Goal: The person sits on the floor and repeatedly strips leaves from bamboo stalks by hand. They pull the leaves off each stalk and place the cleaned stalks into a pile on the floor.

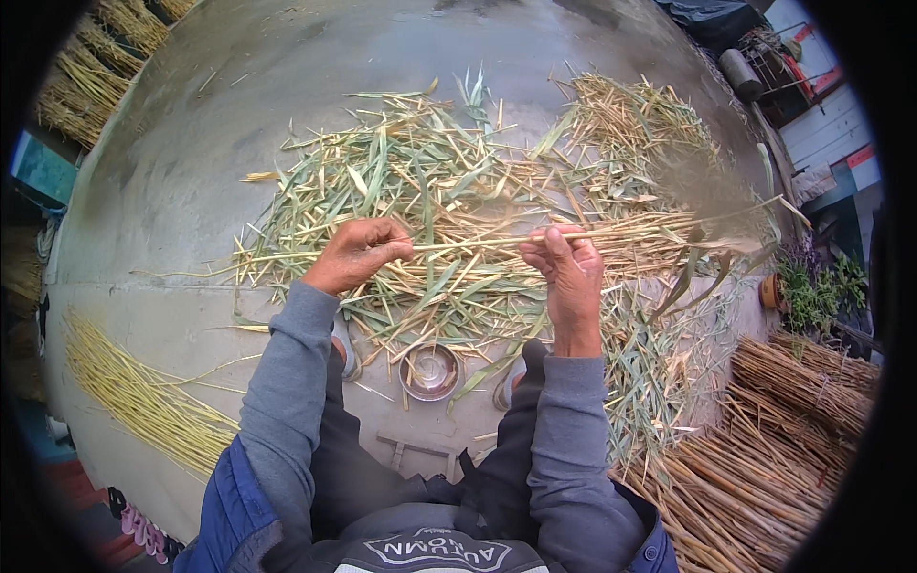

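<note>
Blurred: feathery tip of thin pale reed stalk (707, 224) | Cut off: brown dried-stalk bundles (764, 477) at lower-right rim | Hidden: left-hand fingertips, curled under

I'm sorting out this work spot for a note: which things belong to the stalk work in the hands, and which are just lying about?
In hand:
- left hand and right hand gripping one long reed stalk
- pile of stripped green leaves beneath it
- unstripped brown stalks
- yellow cleaned stalks

Lying about:
- small metal bowl
- potted plant
- concrete floor
</note>
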Tool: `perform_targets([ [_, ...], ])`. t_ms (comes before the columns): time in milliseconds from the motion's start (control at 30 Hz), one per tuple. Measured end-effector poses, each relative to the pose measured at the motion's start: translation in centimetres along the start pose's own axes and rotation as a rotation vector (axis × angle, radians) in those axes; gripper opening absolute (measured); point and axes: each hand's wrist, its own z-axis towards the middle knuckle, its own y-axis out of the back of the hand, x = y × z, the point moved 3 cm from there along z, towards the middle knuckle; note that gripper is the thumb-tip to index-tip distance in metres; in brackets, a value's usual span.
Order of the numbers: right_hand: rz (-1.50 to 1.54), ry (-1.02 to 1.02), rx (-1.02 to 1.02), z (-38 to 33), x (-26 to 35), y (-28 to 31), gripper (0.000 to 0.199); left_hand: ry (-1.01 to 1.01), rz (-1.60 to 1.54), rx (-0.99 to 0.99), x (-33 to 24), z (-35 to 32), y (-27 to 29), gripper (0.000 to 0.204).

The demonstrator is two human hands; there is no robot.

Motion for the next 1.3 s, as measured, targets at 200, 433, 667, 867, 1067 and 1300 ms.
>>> perform_targets([
  [200, 0.015, 0.039, -0.028, -0.3, -0.3, 0.0, 0.021, -0.239, 0.398, -0.001, -1.7, 0.3, -0.6, 0.018],
  [433, 0.032, 0.043, -0.099, -0.5, -0.5, -0.3, 0.025, -0.433, 0.922, -0.201, -1.1, -0.2, -3.0, 0.022],
  [667, 0.121, 0.065, -0.204, 0.1, 0.6, 1.6, 0.019, 0.031, 1.087, -0.176, 2.4, -1.3, 2.7, 0.032],
  [867, 0.144, -0.031, -0.093, 0.2, -0.7, 0.2, 0.017, -0.318, 0.817, -0.205, -1.5, -0.3, -1.0, 0.034],
  [1067, 0.084, -0.13, -0.09, 0.1, -1.0, -0.4, 0.022, -0.412, 0.544, -0.222, -4.8, 1.6, -3.6, 0.017],
  [1300, -0.014, -0.065, -0.356, 1.6, 2.1, 6.1, 0.027, -0.18, 0.469, -0.054, -3.3, -0.3, 1.1, 0.013],
])
